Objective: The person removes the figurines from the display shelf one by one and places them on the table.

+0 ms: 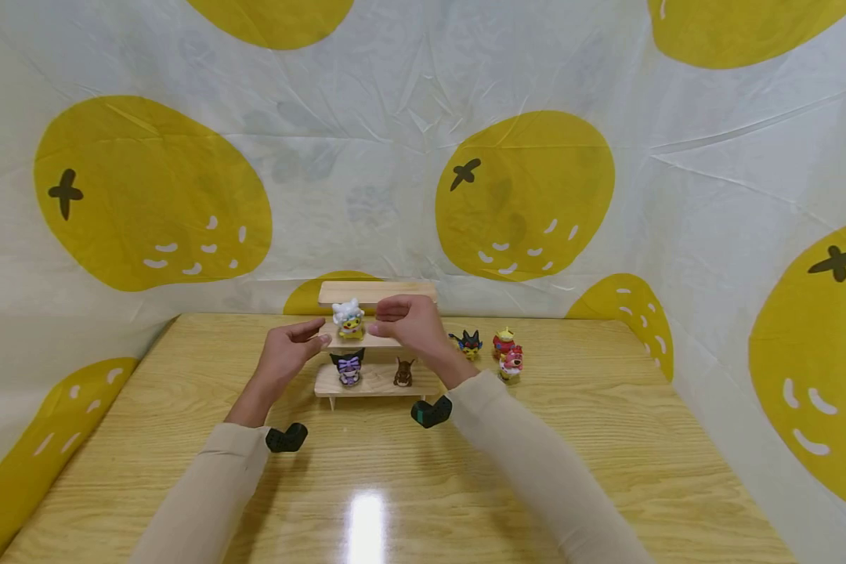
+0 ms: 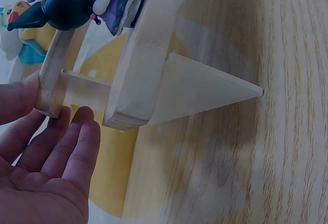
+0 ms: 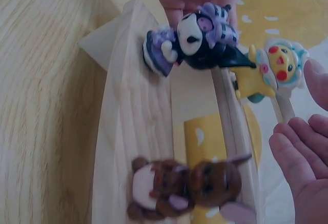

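Note:
A yellow figurine in a white fluffy hood (image 1: 349, 319) stands on the middle tier of a wooden stepped shelf (image 1: 377, 381). My left hand (image 1: 291, 350) is at that tier's left end, its thumb and fingers loosely extended about the board's edge in the left wrist view. Right of the hooded figurine is my right hand (image 1: 412, 325), fingers extended and apart from it in the right wrist view. On the lower tier stand a black-hooded purple figurine (image 3: 197, 42) and a brown long-eared figurine (image 3: 177, 188).
Right of the shelf, on the wooden table (image 1: 366, 470), stand a black-eared figurine (image 1: 469, 345), a red-and-yellow figurine (image 1: 504, 342) and a pink-and-white figurine (image 1: 511, 363). A patterned cloth (image 1: 366, 180) hangs behind. The shelf's top board (image 1: 366, 291) is bare where visible.

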The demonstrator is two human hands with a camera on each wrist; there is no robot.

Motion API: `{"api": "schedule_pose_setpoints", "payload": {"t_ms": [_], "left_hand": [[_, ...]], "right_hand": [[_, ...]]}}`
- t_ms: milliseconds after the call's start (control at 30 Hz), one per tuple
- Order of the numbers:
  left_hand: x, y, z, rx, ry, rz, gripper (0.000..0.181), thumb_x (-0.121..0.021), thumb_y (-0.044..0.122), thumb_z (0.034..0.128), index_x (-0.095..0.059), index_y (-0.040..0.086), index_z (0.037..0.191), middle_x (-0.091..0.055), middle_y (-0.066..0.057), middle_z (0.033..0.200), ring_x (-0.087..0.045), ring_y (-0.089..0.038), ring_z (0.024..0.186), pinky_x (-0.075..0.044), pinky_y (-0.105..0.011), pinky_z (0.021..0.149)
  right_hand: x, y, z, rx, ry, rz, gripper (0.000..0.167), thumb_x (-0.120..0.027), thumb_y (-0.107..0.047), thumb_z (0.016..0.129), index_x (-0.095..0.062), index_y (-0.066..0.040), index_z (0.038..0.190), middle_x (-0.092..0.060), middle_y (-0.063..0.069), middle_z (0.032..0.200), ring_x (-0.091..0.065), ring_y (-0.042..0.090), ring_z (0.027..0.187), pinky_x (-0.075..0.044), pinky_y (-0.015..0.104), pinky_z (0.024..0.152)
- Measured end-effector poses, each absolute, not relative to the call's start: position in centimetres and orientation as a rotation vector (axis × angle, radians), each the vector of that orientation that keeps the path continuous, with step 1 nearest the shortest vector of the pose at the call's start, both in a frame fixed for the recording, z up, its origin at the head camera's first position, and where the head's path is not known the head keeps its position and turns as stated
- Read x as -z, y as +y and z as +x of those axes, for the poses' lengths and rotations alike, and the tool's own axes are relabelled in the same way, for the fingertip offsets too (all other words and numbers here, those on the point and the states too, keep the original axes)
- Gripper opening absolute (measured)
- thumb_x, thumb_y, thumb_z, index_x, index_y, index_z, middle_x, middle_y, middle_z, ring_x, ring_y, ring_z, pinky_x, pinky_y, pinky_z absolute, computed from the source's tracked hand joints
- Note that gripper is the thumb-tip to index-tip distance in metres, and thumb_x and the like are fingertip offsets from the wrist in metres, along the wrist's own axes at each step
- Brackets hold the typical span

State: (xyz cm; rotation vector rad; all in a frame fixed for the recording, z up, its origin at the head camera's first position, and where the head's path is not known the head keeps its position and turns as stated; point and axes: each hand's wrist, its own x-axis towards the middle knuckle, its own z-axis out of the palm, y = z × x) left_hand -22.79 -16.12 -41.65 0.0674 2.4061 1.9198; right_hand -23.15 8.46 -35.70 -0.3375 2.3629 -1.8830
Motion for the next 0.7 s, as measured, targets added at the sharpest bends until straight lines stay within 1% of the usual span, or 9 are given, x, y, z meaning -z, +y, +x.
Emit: {"api": "schedule_pose_setpoints", "payload": {"t_ms": [100,200,267,400,533,700], "left_hand": [[41.7,-16.2,-22.9,-1.930,2.397,0.070,0.054,-0.066,0.017,0.1037,-0.050,0.001,0.153,-0.049,-0.020,0.159,-0.049,-0.032,0.147,-0.055,-0.025,0.108],[41.8,-16.2,-22.9,-1.936,2.390,0.074,0.054,-0.065,0.016,0.1039,-0.049,0.000,0.153,-0.048,-0.020,0.160,-0.049,-0.032,0.147,-0.056,-0.020,0.105],[41.8,-16.2,-22.9,-1.936,2.392,0.077,0.054,-0.065,0.016,0.1040,-0.049,0.000,0.153,-0.049,-0.019,0.159,-0.050,-0.032,0.146,-0.056,-0.019,0.103],[41.8,-16.2,-23.0,-1.941,2.392,0.079,0.054,-0.065,0.015,0.1039,-0.049,-0.001,0.153,-0.049,-0.020,0.158,-0.051,-0.032,0.145,-0.056,-0.019,0.103],[41.7,-16.2,-22.9,-1.951,2.377,0.070,0.053,-0.064,0.015,0.1040,-0.049,-0.001,0.153,-0.049,-0.020,0.158,-0.050,-0.032,0.146,-0.057,-0.018,0.102],[41.5,-16.1,-22.8,-1.959,2.371,0.063,0.053,-0.065,0.015,0.1038,-0.051,-0.001,0.152,-0.050,-0.020,0.157,-0.051,-0.032,0.145,-0.057,-0.016,0.099]], "right_hand": [[35.6,7.8,-23.3,1.868,2.376,-0.338,0.043,-0.084,-0.010,0.088,-0.071,0.002,0.128,-0.071,0.024,0.131,-0.070,0.032,0.121,-0.063,0.037,0.099],[35.6,7.1,-23.4,1.852,2.400,-0.323,0.045,-0.085,-0.011,0.088,-0.070,0.002,0.129,-0.073,0.020,0.129,-0.070,0.031,0.120,-0.064,0.037,0.098],[35.7,6.7,-23.5,1.840,2.418,-0.311,0.047,-0.085,-0.012,0.088,-0.070,0.000,0.130,-0.073,0.017,0.129,-0.070,0.031,0.121,-0.063,0.038,0.098],[35.8,6.0,-23.6,1.820,2.446,-0.286,0.050,-0.087,-0.017,0.087,-0.070,-0.005,0.132,-0.073,0.014,0.130,-0.069,0.030,0.122,-0.063,0.040,0.098],[35.9,5.4,-23.7,1.817,2.461,-0.266,0.050,-0.088,-0.023,0.086,-0.071,-0.008,0.131,-0.075,0.014,0.127,-0.071,0.029,0.119,-0.065,0.040,0.093],[36.0,4.8,-23.7,1.814,2.468,-0.247,0.052,-0.088,-0.025,0.086,-0.071,-0.009,0.132,-0.075,0.014,0.124,-0.072,0.028,0.114,-0.065,0.038,0.088]]}}
